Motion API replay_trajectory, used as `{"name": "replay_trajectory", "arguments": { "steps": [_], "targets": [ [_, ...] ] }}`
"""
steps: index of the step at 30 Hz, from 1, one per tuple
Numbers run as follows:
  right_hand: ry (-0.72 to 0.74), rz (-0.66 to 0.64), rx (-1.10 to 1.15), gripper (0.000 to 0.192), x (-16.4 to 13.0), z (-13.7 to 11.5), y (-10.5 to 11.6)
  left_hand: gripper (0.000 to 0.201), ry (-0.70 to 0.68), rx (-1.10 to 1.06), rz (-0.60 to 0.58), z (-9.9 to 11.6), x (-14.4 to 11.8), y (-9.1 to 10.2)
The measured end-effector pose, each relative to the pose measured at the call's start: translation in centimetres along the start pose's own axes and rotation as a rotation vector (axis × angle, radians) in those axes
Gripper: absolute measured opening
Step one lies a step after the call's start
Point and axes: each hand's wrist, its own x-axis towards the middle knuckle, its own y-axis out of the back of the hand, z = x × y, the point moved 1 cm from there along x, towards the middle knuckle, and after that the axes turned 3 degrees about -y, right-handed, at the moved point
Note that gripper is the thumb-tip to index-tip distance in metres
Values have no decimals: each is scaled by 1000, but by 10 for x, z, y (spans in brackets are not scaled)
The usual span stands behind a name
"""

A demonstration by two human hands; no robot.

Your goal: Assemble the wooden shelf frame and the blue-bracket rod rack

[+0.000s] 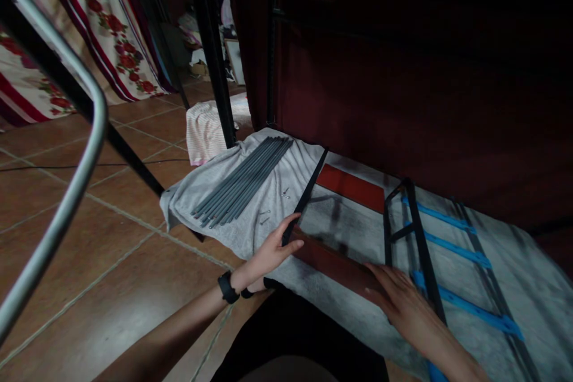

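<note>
My left hand (pixel 273 249) grips the near end of a black bar (pixel 308 191) that runs diagonally away across a grey cloth (pixel 264 215). A dark red panel (pixel 335 264) lies along the cloth's near side, and my right hand (pixel 400 298) rests flat on its right end, fingers spread. A second red panel (pixel 353 186) lies further back. Just right of my right hand stands a black metal frame with blue crossbars (pixel 452 248), lying flat on the cloth.
A bundle of several grey rods (pixel 244 182) lies on the cloth at the left, with a few small screws (pixel 285 193) beside it. A curved metal tube (pixel 67 185) crosses the left foreground. Tiled floor (pixel 111 239), floral fabric (pixel 102 18) and a dark red wall (pixel 403 83) surround.
</note>
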Motion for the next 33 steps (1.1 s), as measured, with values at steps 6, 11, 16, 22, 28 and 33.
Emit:
{"name": "replay_trajectory", "arguments": {
  "steps": [6, 11, 16, 22, 28, 33],
  "targets": [
    [14, -119, 119, 52, 46, -51, 4, 85, 61, -57, 25, 0, -5, -5],
    [115, -180, 119, 60, 95, -96, 4, 86, -3, -28, 57, -18, -12, -12],
    [211, -266, 37, 64, 134, -129, -10, 84, 0, 102, 86, -40, -23, -17],
    [248, -276, 34, 55, 147, -136, -21, 64, 34, 239, 125, -59, -15, 18],
    [240, -261, 35, 57, 145, -133, -22, 25, 242, 713, 136, -90, 14, 59],
    [228, -267, 45, 58, 145, -134, -24, 20, 266, 843, 60, -89, 26, 51]
  ]
}}
